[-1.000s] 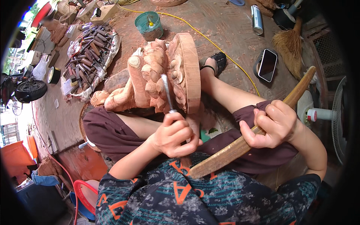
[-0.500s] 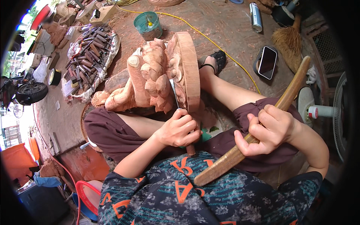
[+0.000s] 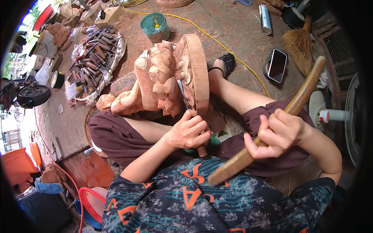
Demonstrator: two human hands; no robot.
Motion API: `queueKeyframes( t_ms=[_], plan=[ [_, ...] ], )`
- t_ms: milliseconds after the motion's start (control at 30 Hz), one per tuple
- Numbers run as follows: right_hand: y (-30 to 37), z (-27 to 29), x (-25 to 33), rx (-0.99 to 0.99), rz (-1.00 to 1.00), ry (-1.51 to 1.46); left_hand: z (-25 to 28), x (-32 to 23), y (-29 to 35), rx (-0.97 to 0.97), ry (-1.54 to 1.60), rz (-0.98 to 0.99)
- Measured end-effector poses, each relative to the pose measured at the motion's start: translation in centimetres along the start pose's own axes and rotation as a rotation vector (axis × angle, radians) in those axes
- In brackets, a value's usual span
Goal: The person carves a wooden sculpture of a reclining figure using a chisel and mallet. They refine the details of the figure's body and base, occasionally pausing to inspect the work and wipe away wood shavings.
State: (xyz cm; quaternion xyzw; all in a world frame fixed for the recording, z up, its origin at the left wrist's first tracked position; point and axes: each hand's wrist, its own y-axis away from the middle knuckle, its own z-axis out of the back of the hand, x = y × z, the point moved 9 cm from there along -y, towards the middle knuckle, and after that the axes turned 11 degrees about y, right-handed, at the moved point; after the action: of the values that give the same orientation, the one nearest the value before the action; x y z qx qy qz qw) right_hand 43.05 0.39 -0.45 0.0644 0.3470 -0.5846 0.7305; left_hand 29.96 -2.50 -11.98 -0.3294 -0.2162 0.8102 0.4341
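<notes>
A reddish wood carving (image 3: 165, 75) with petal-like relief and a round flat base lies on its side in front of my crossed legs. My left hand (image 3: 189, 132) is closed around a chisel (image 3: 182, 93); its metal blade reaches up to the carving beside the base, and the end of its wooden handle shows below my fist. My right hand (image 3: 276, 134) grips a long, slightly curved wooden club (image 3: 305, 89) around its middle. The club's lower end is over my shirt, near the chisel's handle end but apart from it.
Many wooden-handled chisels (image 3: 93, 58) lie on a cloth at the left. A green tub (image 3: 154, 29) stands beyond the carving. On the right are a phone (image 3: 277, 66), a spray can (image 3: 265, 19), a straw broom (image 3: 298, 42) and a fan (image 3: 351, 116). A yellow cord (image 3: 202, 33) crosses the floor.
The club's lower end has shifted slightly up and to the right, toward the chisel handle's level. The carving and my left hand with the chisel appear a little farther right.
</notes>
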Motion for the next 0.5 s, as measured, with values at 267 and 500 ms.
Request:
queueKeyframes(
  t_ms=[267,500],
  plan=[
    [-0.2,-0.3,-1.2,0.015,-0.133,-0.033,2.4,-1.3,-1.0,-0.202,-0.068,-0.026],
    [0.0,-0.3,-0.9,0.006,-0.125,-0.106,0.7,-0.3,-0.4,-0.161,-0.030,0.059]
  ],
)
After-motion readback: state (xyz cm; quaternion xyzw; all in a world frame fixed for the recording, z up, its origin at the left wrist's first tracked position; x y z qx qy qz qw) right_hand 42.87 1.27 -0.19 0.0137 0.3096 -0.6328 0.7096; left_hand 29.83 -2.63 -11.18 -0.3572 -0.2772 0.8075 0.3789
